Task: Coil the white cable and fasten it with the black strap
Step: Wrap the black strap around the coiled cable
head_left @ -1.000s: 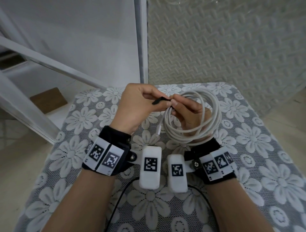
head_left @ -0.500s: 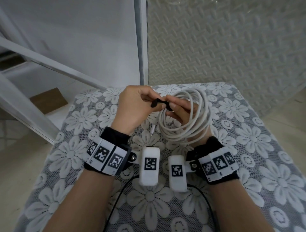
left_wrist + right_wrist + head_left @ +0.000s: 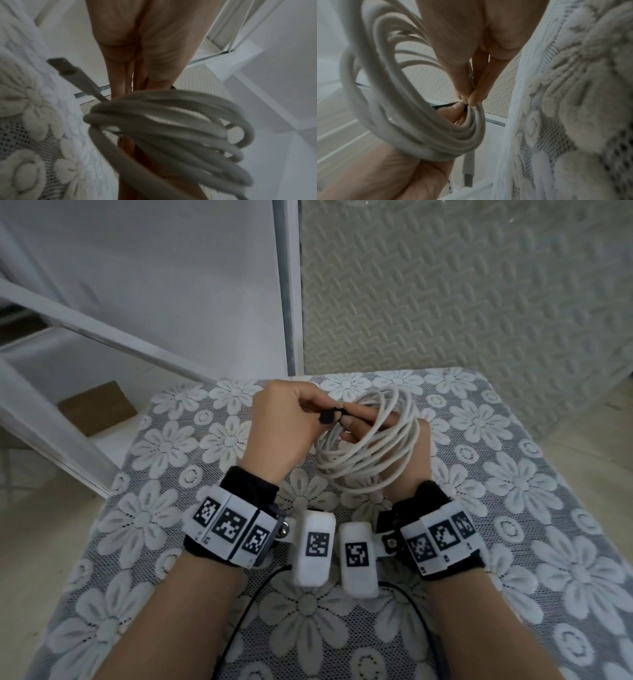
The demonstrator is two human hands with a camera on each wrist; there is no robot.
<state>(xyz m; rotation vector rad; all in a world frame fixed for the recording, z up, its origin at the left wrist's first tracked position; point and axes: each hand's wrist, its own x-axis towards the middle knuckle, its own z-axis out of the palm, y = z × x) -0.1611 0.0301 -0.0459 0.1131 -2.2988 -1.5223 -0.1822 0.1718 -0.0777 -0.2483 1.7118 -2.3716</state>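
Note:
The white cable (image 3: pixel 373 446) is wound into a round coil of several loops, held up above the lace-covered table (image 3: pixel 534 508). My right hand (image 3: pixel 363 422) reaches through the coil and pinches the bundle where the black strap (image 3: pixel 330 416) sits. My left hand (image 3: pixel 291 422) pinches the strap's free end just left of the coil. The right wrist view shows my fingertips (image 3: pixel 471 97) pinching the coil (image 3: pixel 412 121) at its rim. A cable plug (image 3: pixel 73 73) sticks out beside the coil (image 3: pixel 171 128) in the left wrist view, and another plug (image 3: pixel 468 174) hangs below in the right wrist view.
A white metal frame (image 3: pixel 102 337) slants down at the left, with a brown block (image 3: pixel 97 414) on the floor below it. An embossed wall panel (image 3: pixel 462 289) stands behind the table. Black wrist-camera leads (image 3: pixel 246 621) run over the cloth near me.
The coil has tilted from lying fairly flat to more upright, and both hands have shifted slightly left and away from me. The strap end between the hands looks shorter and more bunched.

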